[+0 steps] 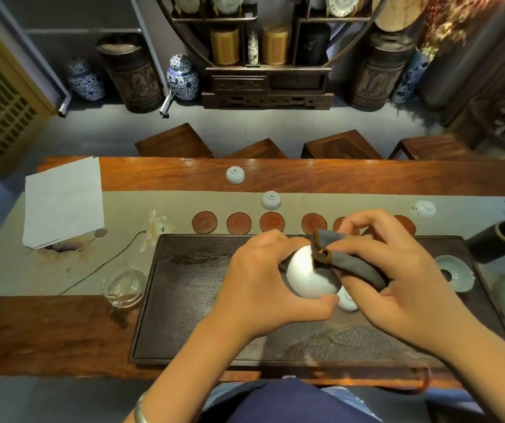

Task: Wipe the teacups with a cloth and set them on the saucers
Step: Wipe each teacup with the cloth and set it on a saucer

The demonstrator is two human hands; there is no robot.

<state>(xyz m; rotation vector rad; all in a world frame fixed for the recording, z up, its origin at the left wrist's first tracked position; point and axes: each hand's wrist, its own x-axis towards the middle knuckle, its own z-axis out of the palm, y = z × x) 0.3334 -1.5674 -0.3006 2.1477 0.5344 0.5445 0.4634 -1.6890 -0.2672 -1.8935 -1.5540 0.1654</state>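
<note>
One white teacup [310, 274] is in hand above the dark tea tray [184, 300], gripped around its body by the left hand [263, 288]. The right hand [397, 270] is closed on a folded grey cloth [349, 257], pressing it against the cup's side — the wiping step is in progress. Six red-brown saucers [204, 221] lie in a row just beyond the tray's far edge; all visible ones are bare. Next move, as judged: finish the wipe, turn the cup upright, and set it centred on one saucer. More cups [271, 199] wait beyond the tray, apparently inverted.
</note>
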